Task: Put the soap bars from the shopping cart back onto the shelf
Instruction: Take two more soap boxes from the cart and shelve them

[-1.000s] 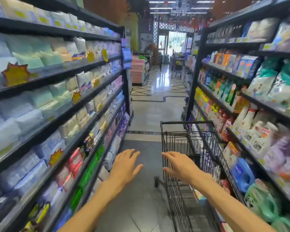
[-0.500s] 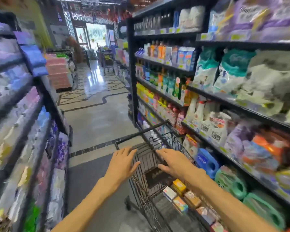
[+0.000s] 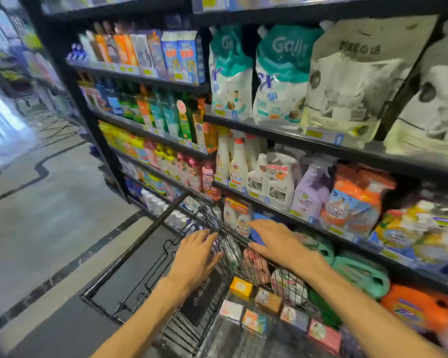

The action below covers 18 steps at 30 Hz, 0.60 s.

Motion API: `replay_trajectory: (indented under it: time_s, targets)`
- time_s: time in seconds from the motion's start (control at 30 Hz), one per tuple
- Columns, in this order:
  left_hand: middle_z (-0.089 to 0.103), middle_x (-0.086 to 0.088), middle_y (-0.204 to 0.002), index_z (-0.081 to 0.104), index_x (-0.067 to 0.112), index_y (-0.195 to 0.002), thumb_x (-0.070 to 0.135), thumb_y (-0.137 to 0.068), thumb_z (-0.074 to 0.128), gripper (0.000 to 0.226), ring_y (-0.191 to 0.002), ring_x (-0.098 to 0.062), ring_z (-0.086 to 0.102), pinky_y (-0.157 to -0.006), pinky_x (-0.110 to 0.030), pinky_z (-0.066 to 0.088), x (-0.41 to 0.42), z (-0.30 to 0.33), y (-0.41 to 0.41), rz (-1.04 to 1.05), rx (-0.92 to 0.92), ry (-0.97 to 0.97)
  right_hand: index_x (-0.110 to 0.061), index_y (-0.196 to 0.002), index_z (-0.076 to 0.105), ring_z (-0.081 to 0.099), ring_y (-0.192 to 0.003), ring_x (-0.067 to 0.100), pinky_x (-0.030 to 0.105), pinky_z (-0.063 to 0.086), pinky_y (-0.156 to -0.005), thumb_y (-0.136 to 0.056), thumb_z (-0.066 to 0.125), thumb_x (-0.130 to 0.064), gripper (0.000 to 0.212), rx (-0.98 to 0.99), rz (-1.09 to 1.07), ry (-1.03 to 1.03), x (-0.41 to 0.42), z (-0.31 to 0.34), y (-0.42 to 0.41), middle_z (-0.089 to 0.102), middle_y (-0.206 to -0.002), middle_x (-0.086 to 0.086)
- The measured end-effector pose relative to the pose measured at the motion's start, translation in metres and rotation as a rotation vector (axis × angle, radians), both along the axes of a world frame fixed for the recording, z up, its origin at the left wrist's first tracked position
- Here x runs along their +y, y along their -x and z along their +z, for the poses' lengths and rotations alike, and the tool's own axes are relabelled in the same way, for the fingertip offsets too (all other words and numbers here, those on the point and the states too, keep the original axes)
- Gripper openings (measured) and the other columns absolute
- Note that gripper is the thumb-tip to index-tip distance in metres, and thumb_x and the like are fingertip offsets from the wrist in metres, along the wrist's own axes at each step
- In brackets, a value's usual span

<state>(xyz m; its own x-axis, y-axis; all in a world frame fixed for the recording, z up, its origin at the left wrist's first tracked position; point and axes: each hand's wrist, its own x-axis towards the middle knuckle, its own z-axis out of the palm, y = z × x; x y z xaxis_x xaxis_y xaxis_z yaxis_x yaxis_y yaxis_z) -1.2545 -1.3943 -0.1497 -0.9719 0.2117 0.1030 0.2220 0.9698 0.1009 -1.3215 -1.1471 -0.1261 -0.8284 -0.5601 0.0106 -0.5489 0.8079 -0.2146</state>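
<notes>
Both hands flat and empty, fingers straight: my left hand [image 3: 195,257] hovers over the cart [image 3: 130,262], my right hand [image 3: 274,241] over its far rim; the soap bars [image 3: 269,303] lie in the basket beside the shelf [image 3: 347,148]. I judge the next step best done by pinching one bar across its narrow sides. Against the earlier frame, the view has swung right and both hands sit closer to the shelf.

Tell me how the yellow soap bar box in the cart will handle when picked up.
The yellow soap box looks flat-sided and boxy, so it probably won't roll. It seems small and rigid, likely an easy one-handed pinch. Its wrapping may be slightly slick.
</notes>
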Motion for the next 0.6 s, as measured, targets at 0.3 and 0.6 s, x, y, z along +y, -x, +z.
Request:
replay_trajectory:
  time_s: [0.3, 0.6]
  targets:
    - [0.049, -0.006, -0.141, 0.042, 0.021, -0.143, 0.054, -0.097, 0.043, 0.056, -0.128, -0.028, 0.046, -0.105, -0.041, 0.041, 0.021, -0.097, 0.083, -0.249, -0.251, 0.017, -0.02, -0.146, 0.038, 0.047, -0.13, 0.027, 0.04, 0.039, -0.104, -0.096, 0.055, -0.045, 0.059, -0.172, -0.306, -0.006, 0.033, -0.067, 0.013, 0.05, -0.142, 0.005]
    - [0.045, -0.008, -0.143, 0.039, 0.019, -0.144, 0.039, -0.098, 0.051, 0.052, -0.13, -0.033, 0.042, -0.102, -0.043, 0.041, 0.014, -0.271, 0.103, -0.364, -0.611, 0.129, -0.026, -0.151, 0.026, 0.045, -0.132, 0.025, 0.039, 0.041, -0.105, -0.097, 0.048, -0.049, 0.062, -0.475, -0.487, -0.064, 0.028, -0.233, -0.011, 0.042, -0.149, 0.002]
